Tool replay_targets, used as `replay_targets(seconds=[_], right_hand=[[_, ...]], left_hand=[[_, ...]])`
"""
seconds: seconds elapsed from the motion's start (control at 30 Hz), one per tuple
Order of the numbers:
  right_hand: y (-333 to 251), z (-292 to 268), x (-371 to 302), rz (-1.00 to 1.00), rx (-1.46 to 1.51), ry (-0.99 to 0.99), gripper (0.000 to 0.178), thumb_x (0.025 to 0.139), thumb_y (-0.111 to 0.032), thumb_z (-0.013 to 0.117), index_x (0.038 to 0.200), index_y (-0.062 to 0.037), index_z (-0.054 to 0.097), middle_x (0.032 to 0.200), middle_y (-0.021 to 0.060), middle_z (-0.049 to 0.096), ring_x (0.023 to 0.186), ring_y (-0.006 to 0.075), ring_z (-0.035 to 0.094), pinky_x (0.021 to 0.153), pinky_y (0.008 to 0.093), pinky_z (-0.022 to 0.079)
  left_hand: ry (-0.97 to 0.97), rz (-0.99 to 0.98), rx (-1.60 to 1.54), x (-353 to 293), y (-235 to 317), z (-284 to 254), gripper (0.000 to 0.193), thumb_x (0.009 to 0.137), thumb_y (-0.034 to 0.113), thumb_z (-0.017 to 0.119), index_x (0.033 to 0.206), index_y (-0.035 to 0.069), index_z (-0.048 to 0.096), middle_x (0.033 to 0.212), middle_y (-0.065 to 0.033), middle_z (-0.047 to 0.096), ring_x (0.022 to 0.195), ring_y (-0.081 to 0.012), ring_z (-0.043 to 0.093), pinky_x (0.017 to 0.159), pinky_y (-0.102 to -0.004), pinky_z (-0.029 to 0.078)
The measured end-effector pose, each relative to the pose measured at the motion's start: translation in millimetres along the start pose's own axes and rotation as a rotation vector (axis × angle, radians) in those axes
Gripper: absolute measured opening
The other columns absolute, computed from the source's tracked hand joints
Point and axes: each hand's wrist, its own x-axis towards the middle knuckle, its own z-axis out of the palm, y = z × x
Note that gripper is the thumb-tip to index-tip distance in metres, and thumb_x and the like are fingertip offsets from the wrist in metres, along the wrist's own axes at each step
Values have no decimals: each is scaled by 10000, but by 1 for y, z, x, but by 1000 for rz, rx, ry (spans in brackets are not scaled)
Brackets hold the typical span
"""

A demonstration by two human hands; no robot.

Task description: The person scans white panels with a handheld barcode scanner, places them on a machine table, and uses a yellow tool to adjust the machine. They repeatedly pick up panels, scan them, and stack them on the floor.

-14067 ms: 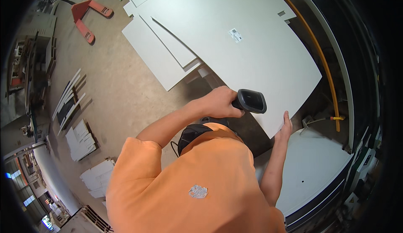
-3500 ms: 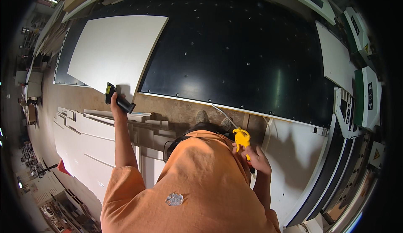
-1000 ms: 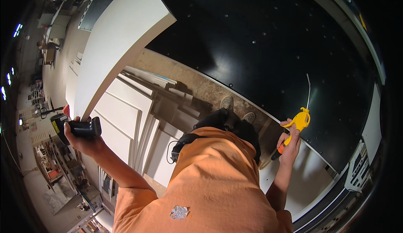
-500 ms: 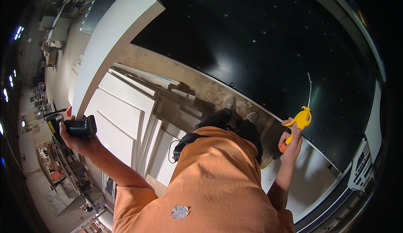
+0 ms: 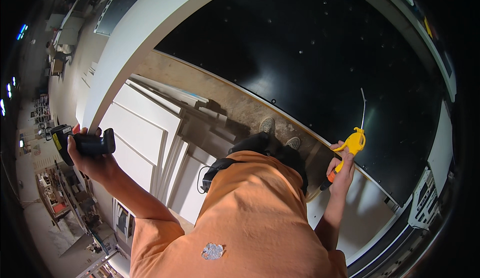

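Note:
My left hand (image 5: 95, 167) is closed round a black pistol-grip device (image 5: 95, 144) with a yellow label; its exact kind is unclear. Directly above those fingers is the lower end of a long white board (image 5: 142, 33), which rises over the edge of a black table. Whether the fingers also grip the board cannot be made out. On the right, my right hand (image 5: 342, 174) is wrapped round a yellow air blow gun (image 5: 354, 142). Its thin metal nozzle points away over the black tabletop (image 5: 310, 73), and an orange and black fitting shows below the hand.
White panels (image 5: 137, 128) lie stacked to the left of my legs. A strip of concrete floor (image 5: 200, 85) runs between them and the table. A light metal machine frame (image 5: 425, 198) borders the right side. Shelves and a cluttered bench (image 5: 60, 203) stand at far left.
The white board's far end has shifted right over the black tabletop. Both hands keep their holds; the blow gun appears slightly further left in view.

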Motion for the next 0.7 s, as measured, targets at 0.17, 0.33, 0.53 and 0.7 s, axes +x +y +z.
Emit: replay_targets(seconds=[0.17,0.33,0.53,0.7], right_hand=[[-7,-6,-2,-31,-11,17,675,1063,-548,275,1380,18,463,1161,88,643,516,61,477,472,173,358],[-6,-12,-7,-53,8,36,631,1074,-506,288,1365,25,467,1156,100,635,519,77,492,470,185,367],[3,-12,-9,-62,10,25,672,1062,-555,286,1387,9,452,1145,72,644,501,55,467,452,167,340],[7,-13,-10,-31,40,40,655,1068,-541,284,1370,8,475,1143,82,643,502,54,466,448,169,340]], left_hand=[[43,27,11,2,4,11,329,957,326,626,1119,42,596,1007,-133,670,856,-234,674,780,-381,607],[7,8,-9,-1,12,20,320,944,321,653,1125,66,584,1007,-134,674,834,-251,686,742,-375,614],[-48,-11,-38,-6,17,26,324,939,315,658,1154,83,587,1024,-148,685,818,-287,716,717,-388,619],[-89,-18,-43,-5,22,31,351,938,317,655,1184,82,570,1035,-151,693,840,-308,727,714,-410,626]])
